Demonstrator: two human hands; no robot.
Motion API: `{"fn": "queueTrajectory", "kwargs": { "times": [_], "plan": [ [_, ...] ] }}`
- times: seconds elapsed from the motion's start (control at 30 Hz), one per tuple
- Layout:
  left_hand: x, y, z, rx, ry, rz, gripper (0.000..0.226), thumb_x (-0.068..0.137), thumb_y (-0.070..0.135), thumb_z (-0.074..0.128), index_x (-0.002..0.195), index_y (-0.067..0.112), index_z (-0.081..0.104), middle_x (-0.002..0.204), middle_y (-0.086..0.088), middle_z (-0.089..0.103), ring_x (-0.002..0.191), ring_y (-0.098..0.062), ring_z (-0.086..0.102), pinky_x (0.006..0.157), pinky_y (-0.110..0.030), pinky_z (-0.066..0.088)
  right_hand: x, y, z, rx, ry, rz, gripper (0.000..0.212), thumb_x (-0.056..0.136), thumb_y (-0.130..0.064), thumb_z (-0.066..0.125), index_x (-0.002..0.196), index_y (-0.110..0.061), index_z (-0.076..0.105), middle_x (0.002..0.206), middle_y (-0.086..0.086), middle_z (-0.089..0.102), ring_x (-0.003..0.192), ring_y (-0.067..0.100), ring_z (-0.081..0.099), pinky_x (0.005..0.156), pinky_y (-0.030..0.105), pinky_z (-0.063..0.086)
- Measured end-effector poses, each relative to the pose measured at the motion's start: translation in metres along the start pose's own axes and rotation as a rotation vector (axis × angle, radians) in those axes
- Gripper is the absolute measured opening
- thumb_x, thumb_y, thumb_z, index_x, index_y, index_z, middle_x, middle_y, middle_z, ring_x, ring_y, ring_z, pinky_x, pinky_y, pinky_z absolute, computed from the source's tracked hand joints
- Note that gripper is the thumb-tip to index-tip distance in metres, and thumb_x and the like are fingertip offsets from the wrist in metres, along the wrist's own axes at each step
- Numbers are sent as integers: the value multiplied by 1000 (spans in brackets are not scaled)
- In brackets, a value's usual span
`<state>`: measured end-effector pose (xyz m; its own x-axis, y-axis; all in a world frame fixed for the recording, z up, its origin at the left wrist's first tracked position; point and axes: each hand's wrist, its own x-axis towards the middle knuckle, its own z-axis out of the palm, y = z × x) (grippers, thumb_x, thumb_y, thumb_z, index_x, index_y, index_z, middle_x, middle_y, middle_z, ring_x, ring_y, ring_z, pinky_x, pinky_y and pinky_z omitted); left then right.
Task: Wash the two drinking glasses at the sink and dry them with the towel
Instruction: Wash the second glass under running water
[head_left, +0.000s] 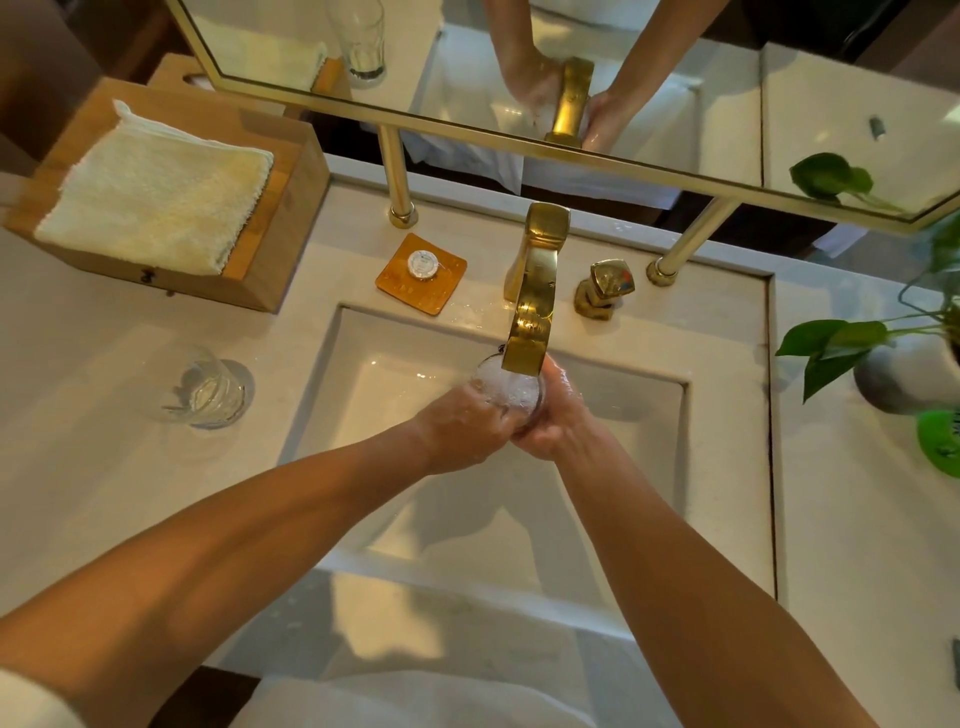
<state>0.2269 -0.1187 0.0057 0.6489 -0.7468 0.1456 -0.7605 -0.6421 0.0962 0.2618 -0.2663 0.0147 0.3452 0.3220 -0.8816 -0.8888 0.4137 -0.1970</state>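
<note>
One drinking glass (506, 388) is held upright over the sink (363, 358), right under the gold tap (535, 306). Water foams inside it. My left hand (462, 421) wraps its left side and my right hand (556, 410) wraps its right side, so only the rim and foaming top show. A second drinking glass (210, 389) stands on the counter left of the sink, apart from both hands. The folded cream towel (156, 189) lies on a wooden box (265, 249) at the back left.
A gold tap handle (605, 288) sits right of the spout. An amber soap dish (421, 273) with a small round soap lies behind the sink. Two gold mirror posts stand at the back. A leafy plant in a grey pot (904, 379) is on the right counter.
</note>
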Motion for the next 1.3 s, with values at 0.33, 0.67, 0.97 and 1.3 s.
{"fn": "queueTrajectory", "kwargs": {
  "times": [0.33, 0.67, 0.97, 1.3],
  "plan": [
    [10, 1, -14, -73, 82, -14, 17, 88, 2, 56, 99, 14, 58, 87, -5, 58, 77, -19, 53, 82, -31, 50, 5, 3, -1, 82, -71, -137, 55, 68, -45, 74, 108, -8, 70, 106, 15, 71, 104, 29, 68, 99, 40, 52],
    [-1, 13, 6, -71, -236, -88, 42, 74, 9, 65, 116, 3, 66, 118, -16, 62, 111, -41, 58, 96, -53, 52, 12, 14, -21, 94, -179, -179, 65, 46, -32, 88, 101, -4, 66, 93, 13, 63, 79, 22, 63, 75, 31, 54],
    [11, 13, -12, -158, -114, -173, 21, 79, 0, 61, 99, 7, 65, 97, -12, 61, 89, -27, 57, 81, -42, 53, 12, 10, -4, 119, -7, -68, 50, 90, -52, 63, 104, -4, 72, 88, 14, 74, 81, 25, 72, 71, 37, 58],
    [13, 14, -5, -47, -176, -178, 27, 75, 15, 66, 102, 16, 65, 101, -4, 62, 95, -24, 59, 92, -40, 44, 14, 4, -3, 180, 0, 20, 49, 89, -51, 63, 93, -3, 75, 86, 12, 75, 79, 25, 73, 77, 36, 61]
  ]
}}
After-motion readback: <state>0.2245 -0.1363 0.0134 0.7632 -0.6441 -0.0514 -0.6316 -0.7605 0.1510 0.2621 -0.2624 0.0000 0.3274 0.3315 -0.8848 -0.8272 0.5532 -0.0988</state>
